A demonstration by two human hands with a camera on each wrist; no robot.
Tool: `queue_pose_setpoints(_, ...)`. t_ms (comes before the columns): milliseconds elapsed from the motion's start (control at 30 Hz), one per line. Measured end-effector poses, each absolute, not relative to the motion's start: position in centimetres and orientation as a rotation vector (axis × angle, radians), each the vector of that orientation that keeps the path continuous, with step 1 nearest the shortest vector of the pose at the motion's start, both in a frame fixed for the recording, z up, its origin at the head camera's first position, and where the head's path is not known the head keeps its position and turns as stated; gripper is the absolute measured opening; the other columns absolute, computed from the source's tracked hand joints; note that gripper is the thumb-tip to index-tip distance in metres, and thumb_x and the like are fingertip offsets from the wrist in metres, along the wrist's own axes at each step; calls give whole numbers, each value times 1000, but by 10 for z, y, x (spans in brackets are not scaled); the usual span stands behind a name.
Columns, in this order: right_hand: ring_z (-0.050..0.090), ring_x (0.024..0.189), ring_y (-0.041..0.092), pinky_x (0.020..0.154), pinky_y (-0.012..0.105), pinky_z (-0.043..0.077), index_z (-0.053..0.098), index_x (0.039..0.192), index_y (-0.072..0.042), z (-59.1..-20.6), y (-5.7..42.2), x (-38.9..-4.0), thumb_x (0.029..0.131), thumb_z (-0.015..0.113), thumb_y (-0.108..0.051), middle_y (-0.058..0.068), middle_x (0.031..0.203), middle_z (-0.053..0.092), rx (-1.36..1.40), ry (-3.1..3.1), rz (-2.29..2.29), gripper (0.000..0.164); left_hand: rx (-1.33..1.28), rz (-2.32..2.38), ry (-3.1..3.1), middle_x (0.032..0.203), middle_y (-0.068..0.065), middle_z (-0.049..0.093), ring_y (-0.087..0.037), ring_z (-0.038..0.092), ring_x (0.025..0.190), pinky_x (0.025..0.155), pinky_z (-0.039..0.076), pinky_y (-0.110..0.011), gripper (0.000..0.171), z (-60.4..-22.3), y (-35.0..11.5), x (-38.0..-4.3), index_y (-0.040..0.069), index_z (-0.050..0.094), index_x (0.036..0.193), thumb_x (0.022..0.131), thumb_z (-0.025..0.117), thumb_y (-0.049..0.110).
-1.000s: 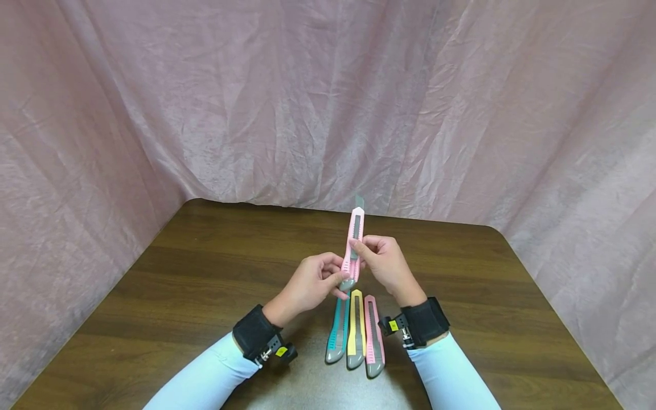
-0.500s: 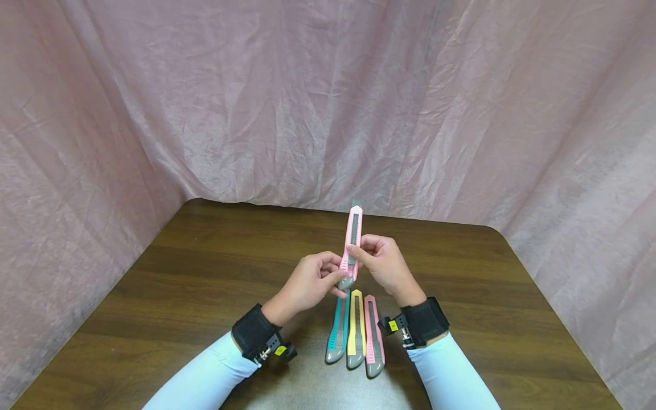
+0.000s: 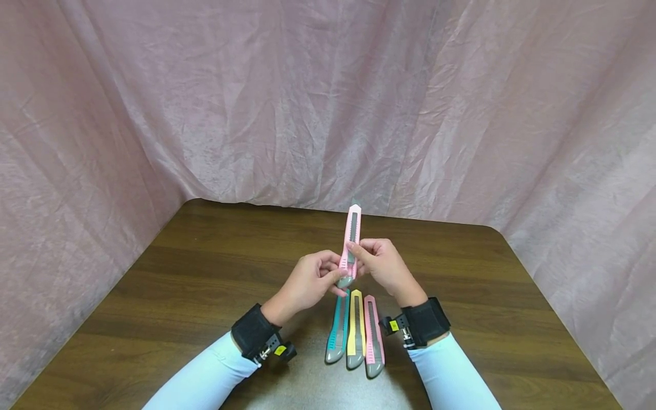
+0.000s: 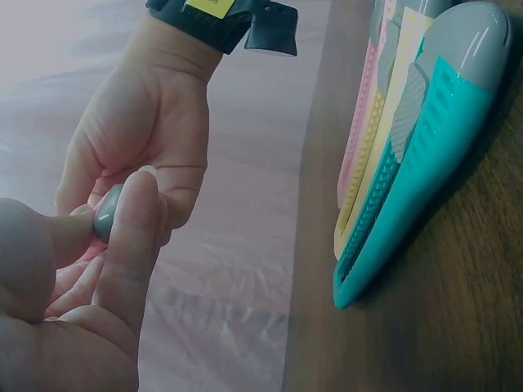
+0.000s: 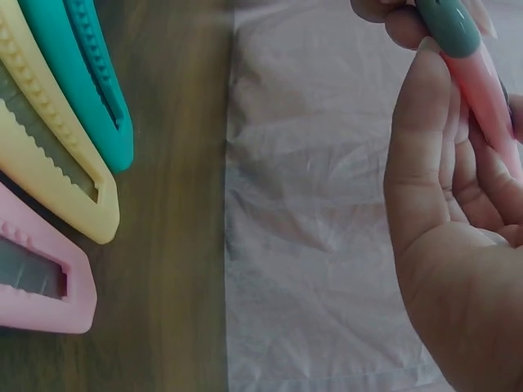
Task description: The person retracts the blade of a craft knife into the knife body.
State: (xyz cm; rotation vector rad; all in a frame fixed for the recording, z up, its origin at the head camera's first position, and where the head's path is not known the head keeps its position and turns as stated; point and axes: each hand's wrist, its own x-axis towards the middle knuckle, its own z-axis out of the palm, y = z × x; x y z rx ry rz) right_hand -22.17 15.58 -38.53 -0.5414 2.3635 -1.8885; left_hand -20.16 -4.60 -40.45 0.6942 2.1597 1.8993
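A pink box cutter (image 3: pixel 352 228) with a grey butt end is held above the table, its nose pointing up and away. My left hand (image 3: pixel 311 279) pinches the lower end between thumb and fingers; in the left wrist view only the grey butt (image 4: pixel 106 216) shows between them. My right hand (image 3: pixel 381 263) grips the cutter's right side, the thumb pressed on its front by the grey slider. At most a faint sliver of blade shows at the nose. Below, a teal cutter (image 3: pixel 337 333), a yellow cutter (image 3: pixel 356 333) and a second pink cutter (image 3: pixel 374 337) lie side by side.
The brown wooden table (image 3: pixel 230 239) has rounded far corners. A pink curtain (image 3: pixel 287 102) hangs behind it and along both sides. Each wrist wears a black strap with a small camera.
The blade, plainly sticking out of the nose a second ago, has slid back into the cutter's body. The cutter has shifted slightly left; the cutters on the table have not moved.
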Motion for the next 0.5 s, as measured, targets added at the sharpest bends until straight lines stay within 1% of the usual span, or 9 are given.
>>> queue_pose_setpoints(33, 68, 65, 14, 61, 25, 61, 72, 107, 4, -385, 156, -222, 104, 63, -33, 3, 78, 73, -548, 2362, -1880, 39, 690, 1897, 2164, 99, -15, 75, -22, 77, 77, 72, 68, -41, 21, -404, -46, -201, 0, 64, 117, 100, 67, 12)
queue_pose_setpoints(133, 66, 65, 14, 60, 24, 59, 73, 106, 3, -385, 156, -222, 103, 64, -31, 3, 79, 73, -584, 2377, -1879, 35, 680, 1890, 2170, 99, -14, 76, -22, 77, 77, 73, 68, -41, 21, -404, -46, -201, 0, 65, 116, 99, 68, 12)
queue_pose_setpoints(267, 65, 66, 15, 59, 24, 59, 75, 102, 0, -386, 156, -221, 102, 66, -28, 4, 80, 73, -611, 2384, -1898, 30, 674, 1883, 2173, 99, -14, 76, -21, 77, 77, 72, 68, -39, 21, -404, -46, -202, 1, 65, 116, 99, 68, 12)
queue_pose_setpoints(433, 64, 67, 23, 59, 24, 59, 75, 100, -2, -388, 156, -222, 101, 68, -27, 4, 81, 72, -620, 2404, -1895, 27, 685, 1887, 2170, 98, -14, 76, -20, 77, 76, 71, 68, -36, 22, -404, -46, -202, 0, 64, 116, 99, 68, 13)
queue_pose_setpoints(500, 64, 68, 24, 59, 24, 59, 75, 101, -2, -388, 156, -222, 101, 67, -27, 4, 81, 72, -618, 2403, -1899, 26, 689, 1886, 2171, 98, -14, 76, -20, 77, 75, 70, 68, -36, 22, -404, -46, -202, 0, 64, 117, 99, 68, 13)
